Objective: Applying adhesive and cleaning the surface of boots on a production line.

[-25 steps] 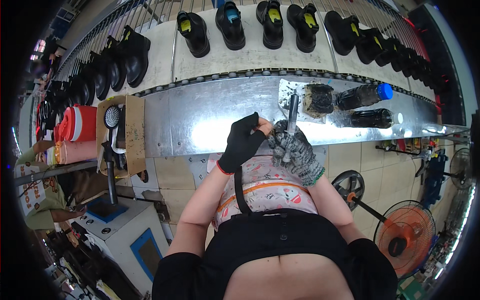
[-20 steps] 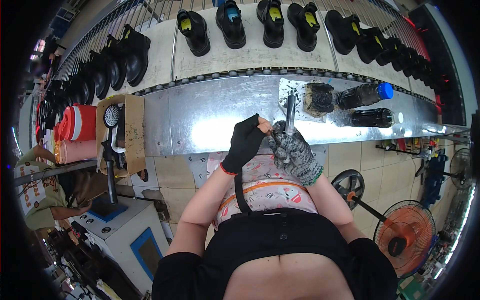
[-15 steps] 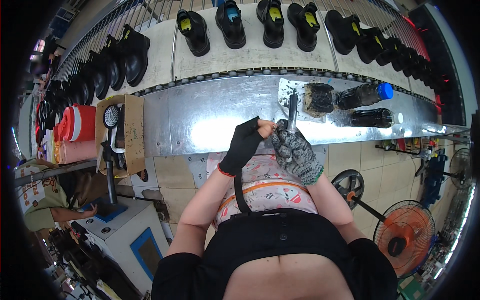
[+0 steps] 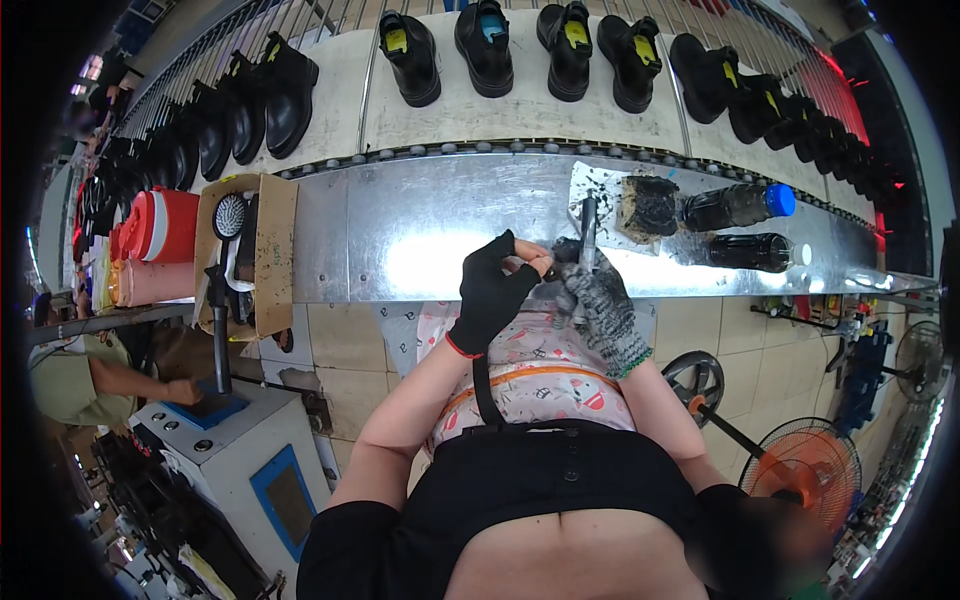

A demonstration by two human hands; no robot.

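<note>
My left hand (image 4: 493, 290), in a black fingerless glove, is closed with its bare fingertips pinched together above the bench's near edge. Whatever they pinch, if anything, is too small to make out. Close beside it on the right, my right hand (image 4: 603, 308) wears a grey knitted glove with dark stains. Its fingers are wrapped round a slim silver and dark stick-like tool (image 4: 588, 228), which points away from me over a stained white sheet (image 4: 581, 180). The fingertips of both hands nearly meet.
Beyond the metal bench (image 4: 330, 240), black boots (image 4: 490, 55) line a conveyor. A blackened sponge block (image 4: 648, 207) and bottles of dark liquid (image 4: 722, 208) stand right. At left are a cardboard box (image 4: 275, 255) and red jug (image 4: 165, 232); a fan (image 4: 810, 455) stands lower right.
The boots and bench have shifted slightly right in view. My left fingers have bent in more, and the right hand has turned a little with its tool. A person at left has moved an arm.
</note>
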